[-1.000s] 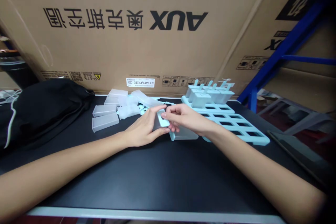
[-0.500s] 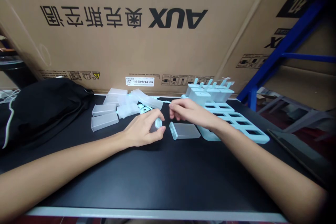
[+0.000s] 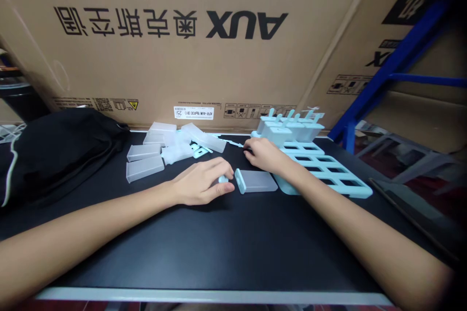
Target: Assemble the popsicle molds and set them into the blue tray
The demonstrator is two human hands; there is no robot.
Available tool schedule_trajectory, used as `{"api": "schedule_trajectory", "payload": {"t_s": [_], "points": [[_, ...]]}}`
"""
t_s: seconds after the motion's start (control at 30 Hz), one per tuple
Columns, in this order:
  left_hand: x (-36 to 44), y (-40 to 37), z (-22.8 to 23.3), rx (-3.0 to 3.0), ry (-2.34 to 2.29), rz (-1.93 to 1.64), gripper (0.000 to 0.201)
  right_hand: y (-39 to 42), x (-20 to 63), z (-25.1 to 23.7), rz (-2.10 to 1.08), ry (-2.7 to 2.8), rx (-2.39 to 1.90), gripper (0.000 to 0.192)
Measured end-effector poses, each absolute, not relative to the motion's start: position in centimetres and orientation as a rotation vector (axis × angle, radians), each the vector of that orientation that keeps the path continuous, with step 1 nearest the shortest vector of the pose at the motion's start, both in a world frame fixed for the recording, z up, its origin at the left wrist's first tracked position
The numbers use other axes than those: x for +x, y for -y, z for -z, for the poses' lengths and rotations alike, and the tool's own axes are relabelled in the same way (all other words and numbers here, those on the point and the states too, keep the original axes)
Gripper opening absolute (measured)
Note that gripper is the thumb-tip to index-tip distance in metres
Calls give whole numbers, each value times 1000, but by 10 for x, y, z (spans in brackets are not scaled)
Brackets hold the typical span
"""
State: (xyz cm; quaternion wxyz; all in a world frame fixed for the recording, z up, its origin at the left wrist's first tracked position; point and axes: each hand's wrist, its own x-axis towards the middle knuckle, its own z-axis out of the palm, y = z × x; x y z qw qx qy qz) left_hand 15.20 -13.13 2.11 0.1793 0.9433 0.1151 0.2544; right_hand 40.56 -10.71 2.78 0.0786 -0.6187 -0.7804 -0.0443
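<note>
My left hand (image 3: 202, 182) is closed around a popsicle mould (image 3: 223, 179), of which only a bit of the light-blue rim shows between thumb and fingers. My right hand (image 3: 266, 153) has its fingers curled at the end of a thin light-blue popsicle stick (image 3: 235, 144); the fingertips are partly hidden. Between the hands a frosted mould with a blue rim (image 3: 257, 181) lies on its side. To the left, several frosted mould sleeves (image 3: 146, 169) lie in a loose pile, with blue sticks among them.
A light-blue mould rack (image 3: 337, 170) with rectangular openings lies on the right of the black table (image 3: 219, 252); several moulds with sticks (image 3: 279, 131) stand at its back. A black cloth bag (image 3: 73, 150) lies left. Behind is a large carton (image 3: 164, 68); a blue metal frame (image 3: 394, 68) stands right.
My right hand has shifted slightly right and lower, its fingers coming to the stick's end. My left hand has moved a little right with its mould, closer to the lying mould.
</note>
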Motion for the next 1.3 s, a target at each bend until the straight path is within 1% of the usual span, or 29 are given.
{"api": "schedule_trajectory", "payload": {"t_s": [0.1, 0.2, 0.3, 0.4, 0.47, 0.53, 0.6, 0.7, 0.8, 0.9, 1.03, 1.17, 1.3], "points": [[152, 133, -22, 2648, -286, -760, 20, 108, 404, -30, 90, 2285, -1879, 17], [151, 133, -22, 2626, -314, -801, 15, 109, 404, -33, 6, 2216, -1903, 18], [151, 132, -21, 2609, -317, -809, 15, 111, 403, -40, -59, 2146, -1908, 18], [152, 130, -20, 2567, -308, -851, 18, 119, 399, -53, -120, 2029, -1852, 12], [153, 129, -19, 2493, -338, -921, 19, 127, 394, -62, -265, 1894, -1712, 11], [154, 127, -18, 2414, -399, -994, 20, 136, 387, -71, -475, 1763, -1498, 16], [155, 124, -17, 2371, -466, -1028, 27, 146, 379, -78, -634, 1686, -1299, 20], [154, 120, -15, 2363, -508, -1010, 41, 156, 367, -83, -708, 1638, -1088, 20], [154, 116, -11, 2367, -468, -1014, 52, 160, 359, -81, -721, 1628, -956, 21], [155, 113, -8, 2310, -465, -1063, 59, 162, 354, -76, -710, 1669, -938, 20], [158, 111, -6, 2139, -541, -1062, 65, 163, 348, -70, -537, 1772, -1051, 13], [159, 112, -7, 2034, -585, -1047, 65, 164, 343, -66, -311, 1972, -1099, 6], [160, 112, -7, 1938, -570, -1043, 57, 161, 346, -62, -242, 2115, -1143, 17]]}}
